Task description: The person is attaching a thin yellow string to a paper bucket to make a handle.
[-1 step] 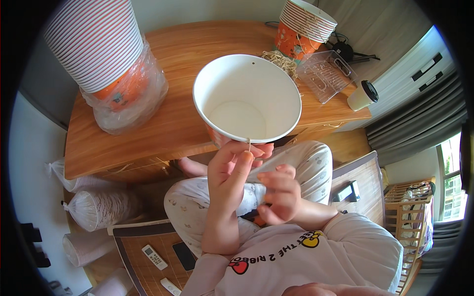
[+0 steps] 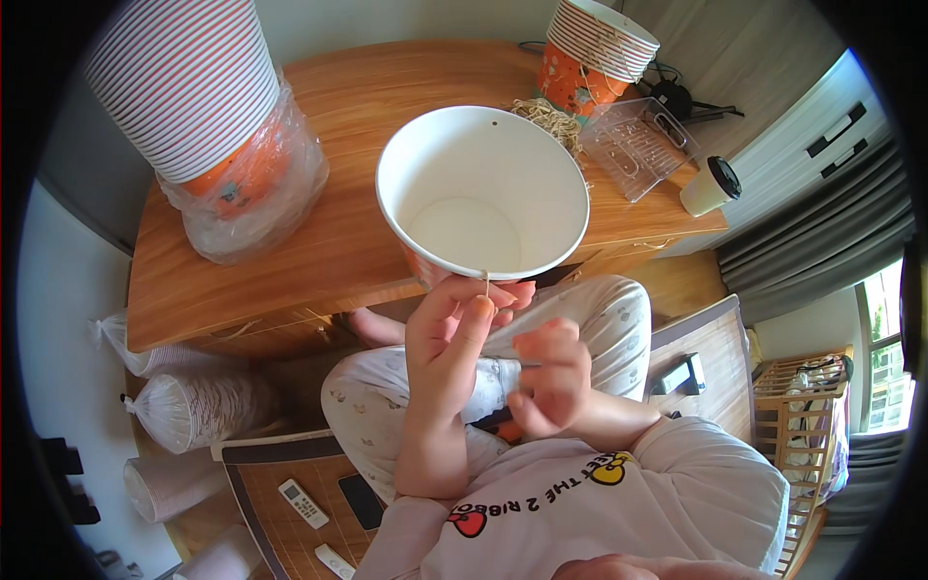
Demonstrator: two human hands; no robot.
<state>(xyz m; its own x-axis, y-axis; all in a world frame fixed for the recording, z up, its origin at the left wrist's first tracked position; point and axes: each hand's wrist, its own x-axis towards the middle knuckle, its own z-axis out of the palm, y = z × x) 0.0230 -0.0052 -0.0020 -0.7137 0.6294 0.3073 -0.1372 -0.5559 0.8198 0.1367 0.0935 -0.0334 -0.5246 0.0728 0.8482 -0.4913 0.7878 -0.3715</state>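
Note:
A large white-lined paper bucket [image 2: 454, 227] tilts its open mouth toward me at the front edge of the wooden table. One small dark hole shows near its far rim. A thin cord [image 2: 487, 282] comes over the near rim. My left hand [image 2: 454, 333] pinches this cord between thumb and forefinger, just under the rim. Lower and to the right, my right hand [image 2: 553, 377] has its fingers curled in, slightly blurred, apart from the bucket. What its fingers hold, if anything, I cannot make out.
On the table [image 2: 358, 97] stand a tall bucket stack in plastic [image 2: 203, 97], a shorter orange stack [image 2: 585, 72], a heap of cords [image 2: 549, 121], a clear tray [image 2: 638, 145] and a lidded cup [image 2: 710, 188]. Bagged stacks [image 2: 198, 411] stand at left; a remote [image 2: 304, 504] lies below.
The fingers of my right hand have curled further in, and the hand has shifted slightly. My left hand and the bucket stay almost where they were.

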